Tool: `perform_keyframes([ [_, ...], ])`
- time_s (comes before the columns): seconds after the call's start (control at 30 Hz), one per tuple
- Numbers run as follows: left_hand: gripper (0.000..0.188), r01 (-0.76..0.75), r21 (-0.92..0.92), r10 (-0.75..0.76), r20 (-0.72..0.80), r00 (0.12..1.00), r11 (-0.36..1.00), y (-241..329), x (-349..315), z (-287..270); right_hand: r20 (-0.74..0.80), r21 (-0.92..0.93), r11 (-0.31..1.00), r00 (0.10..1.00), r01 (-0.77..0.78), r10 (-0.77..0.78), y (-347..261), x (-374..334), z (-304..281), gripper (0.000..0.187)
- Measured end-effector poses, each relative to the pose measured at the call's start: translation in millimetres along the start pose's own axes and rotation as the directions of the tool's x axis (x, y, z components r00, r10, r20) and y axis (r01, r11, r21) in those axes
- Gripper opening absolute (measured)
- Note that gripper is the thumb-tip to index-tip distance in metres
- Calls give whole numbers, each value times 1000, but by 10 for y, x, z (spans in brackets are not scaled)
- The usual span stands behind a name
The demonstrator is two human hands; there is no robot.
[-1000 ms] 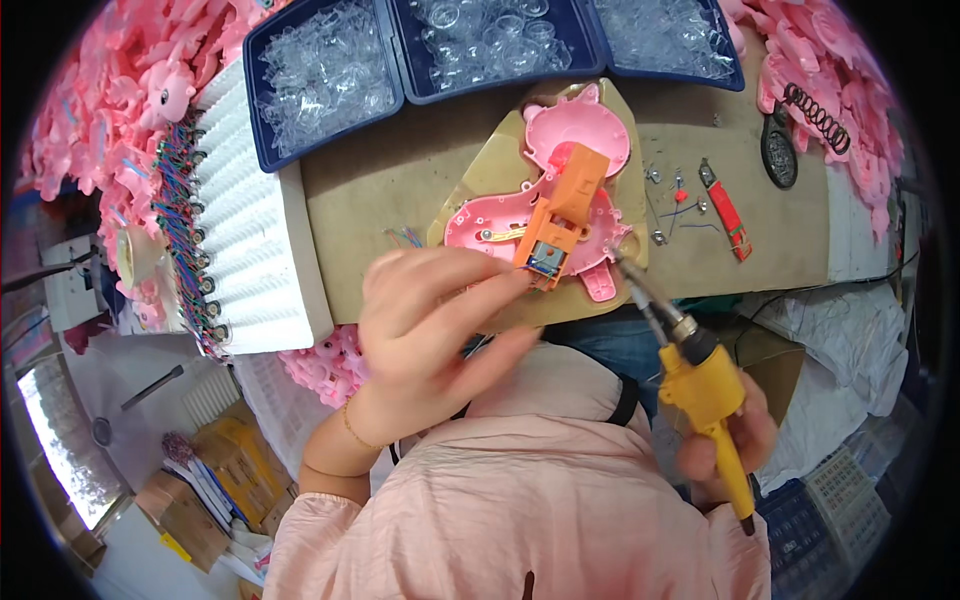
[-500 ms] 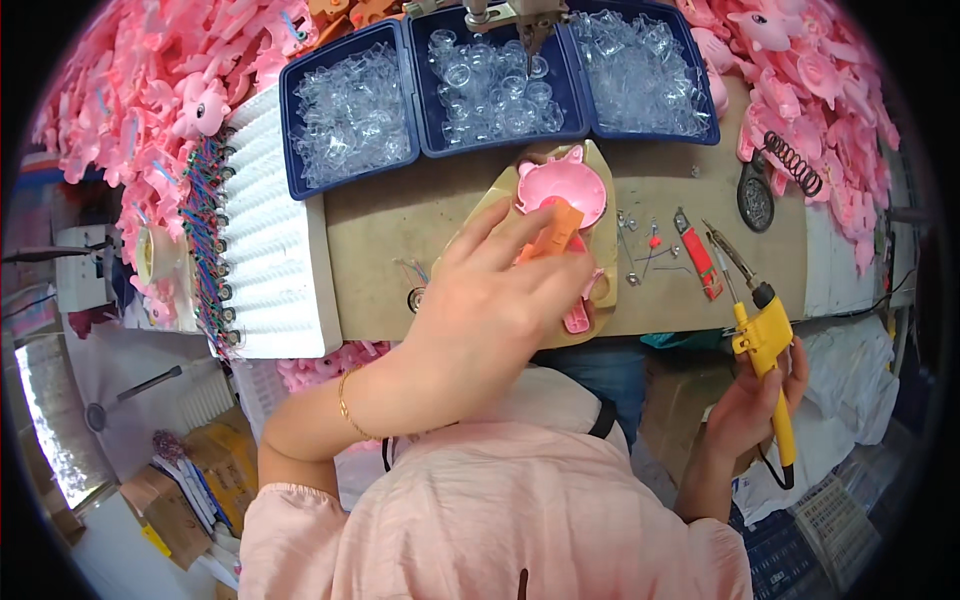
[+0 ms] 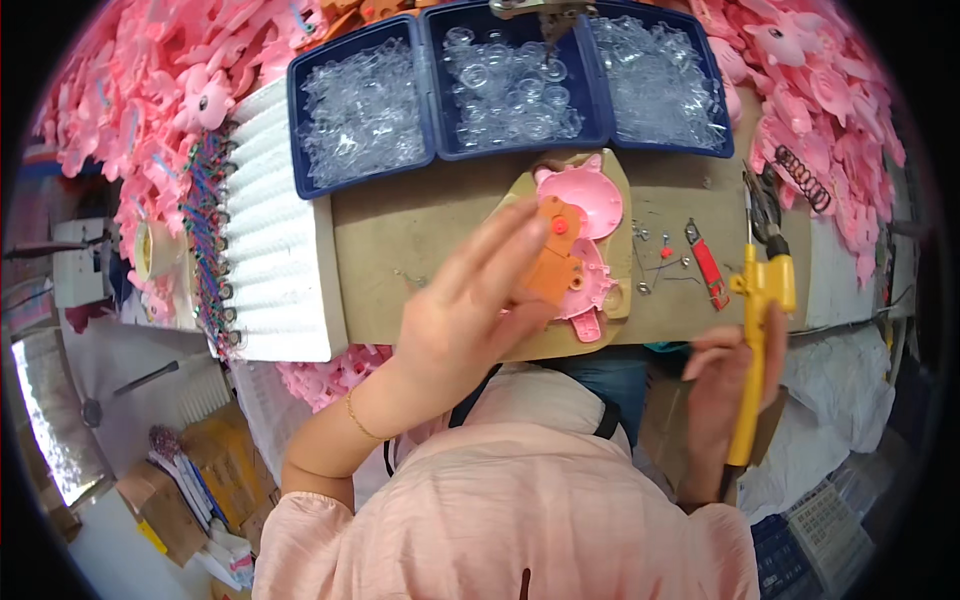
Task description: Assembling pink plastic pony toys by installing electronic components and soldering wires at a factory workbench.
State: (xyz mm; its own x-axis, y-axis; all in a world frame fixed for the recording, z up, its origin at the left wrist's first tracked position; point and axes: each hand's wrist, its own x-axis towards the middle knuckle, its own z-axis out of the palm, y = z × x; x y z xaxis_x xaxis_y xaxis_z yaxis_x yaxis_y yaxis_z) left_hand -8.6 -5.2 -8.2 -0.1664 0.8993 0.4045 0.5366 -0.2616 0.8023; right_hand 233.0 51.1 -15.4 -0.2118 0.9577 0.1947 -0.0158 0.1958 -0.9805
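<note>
My left hand (image 3: 465, 300), with its fingers fairly straight, holds an orange plastic part (image 3: 553, 270) between fingers and thumb. The part bears a round red piece (image 3: 560, 227) and overlaps the left side of a pink animal-shaped shell (image 3: 592, 205). That shell lies hollow side up in a tan holder (image 3: 618, 255). Whether the orange part touches the shell, I cannot tell. At the right, my right hand (image 3: 728, 385) loosely grips a yellow soldering gun (image 3: 755, 370), its tip pointing away from me above the table's edge.
Three joined blue trays (image 3: 435, 158) of clear plastic pieces stand at the back. Pink parts (image 3: 150, 90) are heaped on both sides. A white ridged rack (image 3: 280, 250) with wired pieces is on the left. A red cutter (image 3: 708, 265), small wired parts (image 3: 655, 250) and a coil stand (image 3: 800, 180) lie right.
My left hand has drawn left from over the shell, uncovering more of the orange part. My right hand has shifted slightly left, and the soldering gun now stands more upright in view.
</note>
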Motion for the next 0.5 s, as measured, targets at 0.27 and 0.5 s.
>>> perform_keyframes([
  [0.27, 63, 27, -156, 24, 317, 948, 987, 149, -25, 38, 256, -57, 996, 965, 74, -57, -121, -21, 560, 30],
  [0.5, 53, -15, 67, -1, 237, 972, 998, 284, -113, 26, 309, -90, 981, 941, 173, -137, -43, -35, 589, 29],
])
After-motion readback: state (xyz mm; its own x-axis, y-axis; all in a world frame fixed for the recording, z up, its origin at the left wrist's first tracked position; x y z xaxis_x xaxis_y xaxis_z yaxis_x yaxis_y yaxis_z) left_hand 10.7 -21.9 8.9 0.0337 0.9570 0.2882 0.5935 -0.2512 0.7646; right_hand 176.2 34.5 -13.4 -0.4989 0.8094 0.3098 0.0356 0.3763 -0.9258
